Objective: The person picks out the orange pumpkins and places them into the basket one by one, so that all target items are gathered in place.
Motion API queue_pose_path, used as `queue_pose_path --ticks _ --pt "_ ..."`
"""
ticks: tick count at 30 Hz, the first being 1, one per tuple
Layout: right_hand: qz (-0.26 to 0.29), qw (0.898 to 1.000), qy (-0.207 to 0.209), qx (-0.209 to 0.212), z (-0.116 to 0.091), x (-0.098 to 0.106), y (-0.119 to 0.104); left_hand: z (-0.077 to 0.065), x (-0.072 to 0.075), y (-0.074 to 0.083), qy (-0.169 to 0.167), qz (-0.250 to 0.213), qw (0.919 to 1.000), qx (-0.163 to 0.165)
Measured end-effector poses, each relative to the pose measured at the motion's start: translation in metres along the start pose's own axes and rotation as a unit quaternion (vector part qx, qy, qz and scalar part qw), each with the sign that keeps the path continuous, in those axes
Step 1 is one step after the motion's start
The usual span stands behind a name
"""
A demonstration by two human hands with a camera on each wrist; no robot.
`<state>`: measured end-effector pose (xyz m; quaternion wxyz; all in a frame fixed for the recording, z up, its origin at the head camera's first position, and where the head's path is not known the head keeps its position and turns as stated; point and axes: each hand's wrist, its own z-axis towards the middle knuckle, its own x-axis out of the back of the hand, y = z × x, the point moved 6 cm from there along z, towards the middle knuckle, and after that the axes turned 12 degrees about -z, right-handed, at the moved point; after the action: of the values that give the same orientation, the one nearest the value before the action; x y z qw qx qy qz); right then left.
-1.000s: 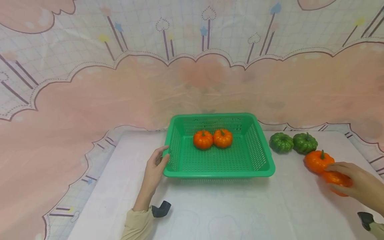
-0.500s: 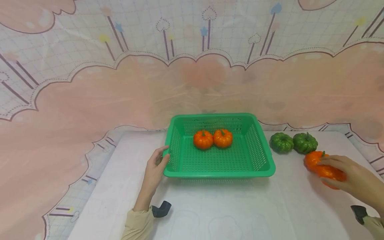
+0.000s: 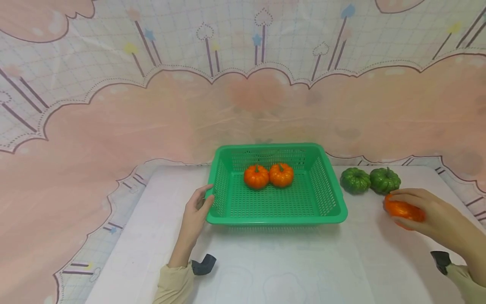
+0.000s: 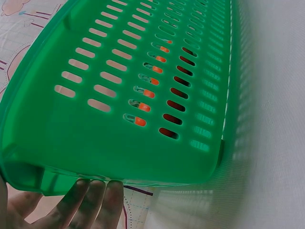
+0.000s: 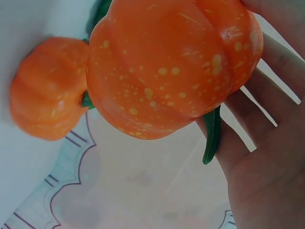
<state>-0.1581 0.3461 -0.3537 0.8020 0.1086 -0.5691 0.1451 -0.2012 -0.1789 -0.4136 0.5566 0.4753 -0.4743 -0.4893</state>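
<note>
"What does the right grip (image 3: 440,217) have?"

"A speckled orange pumpkin (image 5: 167,71), with thumb and fingers curved about its sides, spread as wide as it needs. Its green stem (image 5: 212,136) hangs beside the fingers. It is at the right of the white bench (image 3: 284,261), well apart from the basket."

"And around it?"

"Near it, a second orange pumpkin (image 5: 47,90) (mostly hidden from the head view); I cannot tell whether they touch. Just beyond, two green pumpkins (image 3: 355,180) sit side by side."

"The other hand?"

"The left grip (image 3: 196,207) holds the green basket (image 3: 277,220) at its left end, thumb and fingers close together. Two more orange pumpkins (image 3: 256,177) lie inside, toward the back."

"Handling advice?"

"I'd hold the smooth sides firmly, not the stem, raise the pumpkin clear of its neighbour before any sideways move, and steady the basket lightly."
</note>
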Motion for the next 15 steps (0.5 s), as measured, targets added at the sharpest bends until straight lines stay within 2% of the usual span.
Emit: queue_pose_path --ticks 5,15 --pt "0.014 0.999 0.027 0.020 0.005 0.005 -0.008 0.000 0.000 0.000 -0.002 -0.001 1.0000 -0.002" --pt "0.014 0.999 0.037 0.033 0.017 0.015 -0.024 0.000 -0.001 0.002 -0.002 -0.002 1.0000 0.001"
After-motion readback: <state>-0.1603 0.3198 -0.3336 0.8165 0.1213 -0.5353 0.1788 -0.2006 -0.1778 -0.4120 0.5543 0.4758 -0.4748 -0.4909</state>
